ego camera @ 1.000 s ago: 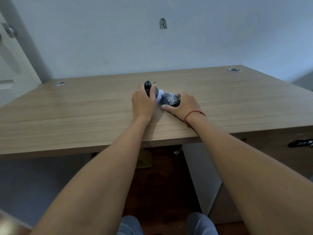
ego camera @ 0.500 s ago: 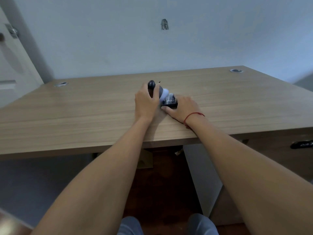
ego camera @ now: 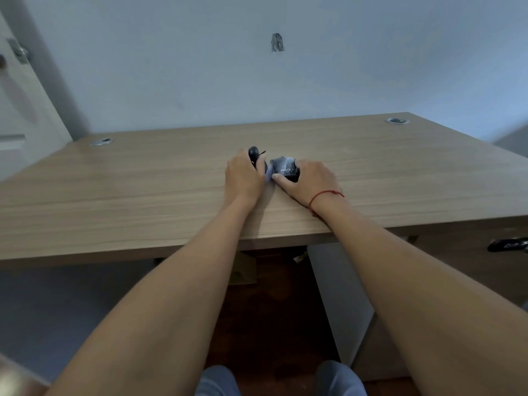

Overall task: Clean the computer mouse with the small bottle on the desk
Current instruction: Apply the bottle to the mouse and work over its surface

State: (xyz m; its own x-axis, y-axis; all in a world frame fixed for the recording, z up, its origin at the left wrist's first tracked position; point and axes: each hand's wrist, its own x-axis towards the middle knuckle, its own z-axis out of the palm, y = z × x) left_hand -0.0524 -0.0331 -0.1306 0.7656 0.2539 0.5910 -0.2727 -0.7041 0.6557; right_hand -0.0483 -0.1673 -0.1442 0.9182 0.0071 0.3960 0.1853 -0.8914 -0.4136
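Note:
A black computer mouse (ego camera: 285,168) sits on the wooden desk (ego camera: 137,195), near its front edge at the middle. My right hand (ego camera: 307,178) grips the mouse from the right, thumb along its near side. My left hand (ego camera: 244,175) is closed on a small bottle (ego camera: 253,153); only the bottle's dark round top shows above my fingers. A pale wad (ego camera: 268,177), a tissue or a cloth, lies pressed between my left fingers and the mouse's left side. I cannot tell which hand holds the wad.
Two metal cable grommets sit at the desk's far left (ego camera: 100,141) and far right (ego camera: 397,120). A drawer with a black handle (ego camera: 508,244) is under the desk on the right. A door (ego camera: 17,110) stands at the left, and my knees (ego camera: 217,381) are below.
The pale wad slid up over the mouse's top, then back down to its near left side. More of the mouse's top shows now. Both hands stayed in place.

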